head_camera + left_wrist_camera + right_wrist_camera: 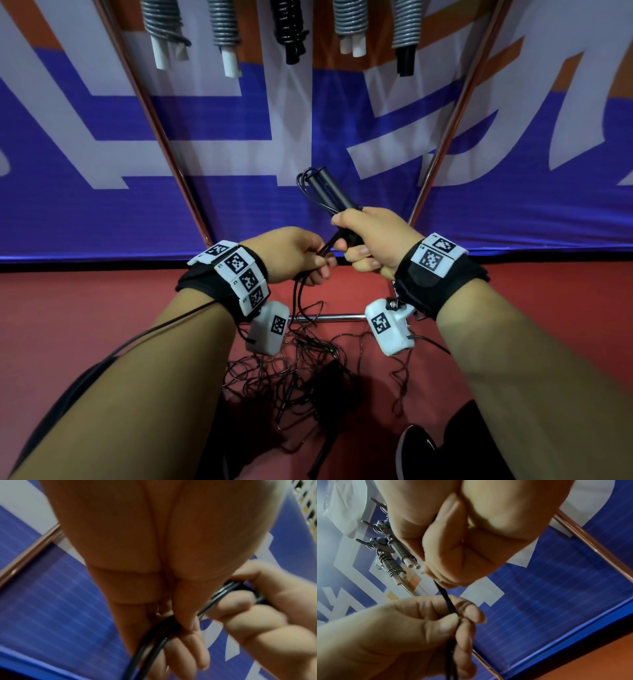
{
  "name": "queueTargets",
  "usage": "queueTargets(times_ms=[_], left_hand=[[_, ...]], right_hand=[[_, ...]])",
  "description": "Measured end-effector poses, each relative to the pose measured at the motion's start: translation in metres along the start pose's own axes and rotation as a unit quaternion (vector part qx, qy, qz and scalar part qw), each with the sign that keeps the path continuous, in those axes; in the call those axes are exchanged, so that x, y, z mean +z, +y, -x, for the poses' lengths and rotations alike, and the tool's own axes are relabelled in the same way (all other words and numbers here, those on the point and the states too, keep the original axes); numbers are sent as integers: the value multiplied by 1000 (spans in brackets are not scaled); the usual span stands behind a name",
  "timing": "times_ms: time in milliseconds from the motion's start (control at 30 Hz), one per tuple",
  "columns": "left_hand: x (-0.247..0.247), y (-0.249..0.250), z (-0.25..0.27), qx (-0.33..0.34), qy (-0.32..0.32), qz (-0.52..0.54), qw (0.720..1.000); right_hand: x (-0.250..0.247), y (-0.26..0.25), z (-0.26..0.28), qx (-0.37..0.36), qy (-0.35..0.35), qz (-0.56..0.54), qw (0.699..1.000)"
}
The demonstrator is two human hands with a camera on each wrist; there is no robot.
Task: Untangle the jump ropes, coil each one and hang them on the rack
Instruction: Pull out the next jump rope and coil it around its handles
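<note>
**Black rope held at the handles, cord gathered for coiling**

While the right hand [371, 240] gripped the pair of black handles [329, 192] in a closed fist, the left hand [294, 255] pinched the doubled black cord [449, 604] just below it, thumb against forefinger. From that pinch the cord ran down to a loose tangle of rope [301, 370] lying on the red floor [102, 294] between the forearms, with a further black handle [322, 448] lying on the floor at the near side of the tangle.

Judged as the coiling step for this rope. To do it well, the handles should be kept parallel and firmly held; the left hand should let the cord slide through a light pinch, clearing crossings before each turn is laid, and turns should sit side by side like those on the coiled ropes [349, 20] hanging above. Pulling hard against the floor tangle would likely tighten it.

Room was limited. Two copper-coloured rack legs [164, 137] slanted in on either side of the hands, a chrome crossbar [329, 318] lay below them, and the blue banner [239, 212] closed the far side. Open space lay toward the person and upward between the legs. Whether a free hook remained could not be told.
</note>
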State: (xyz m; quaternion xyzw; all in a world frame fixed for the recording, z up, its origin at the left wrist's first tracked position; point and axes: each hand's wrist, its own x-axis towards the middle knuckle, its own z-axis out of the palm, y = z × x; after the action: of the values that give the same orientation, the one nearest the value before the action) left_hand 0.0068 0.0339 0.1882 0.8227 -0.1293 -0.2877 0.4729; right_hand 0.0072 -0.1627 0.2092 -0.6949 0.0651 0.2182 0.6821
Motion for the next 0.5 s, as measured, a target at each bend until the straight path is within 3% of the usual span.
queueTargets(times_ms=[133, 200, 300, 400, 500], left_hand=[[-1, -6, 0, 1, 24, -82, 996], [-5, -7, -3, 13, 63, -89, 994], [-16, -5, 0, 24, 69, -165, 984], [-28, -6, 9, 96, 61, -48, 992], [-31, -1, 16, 128, 37, -33, 991]], right_hand=[[0, -4, 6, 21, -60, 18, 998], [-2, -1, 12, 46, -126, 15, 991], [-3, 4, 20, 84, -212, 63, 972], [-4, 12, 23, 131, -293, 117, 940], [-4, 18, 24, 166, -319, 153, 920]])
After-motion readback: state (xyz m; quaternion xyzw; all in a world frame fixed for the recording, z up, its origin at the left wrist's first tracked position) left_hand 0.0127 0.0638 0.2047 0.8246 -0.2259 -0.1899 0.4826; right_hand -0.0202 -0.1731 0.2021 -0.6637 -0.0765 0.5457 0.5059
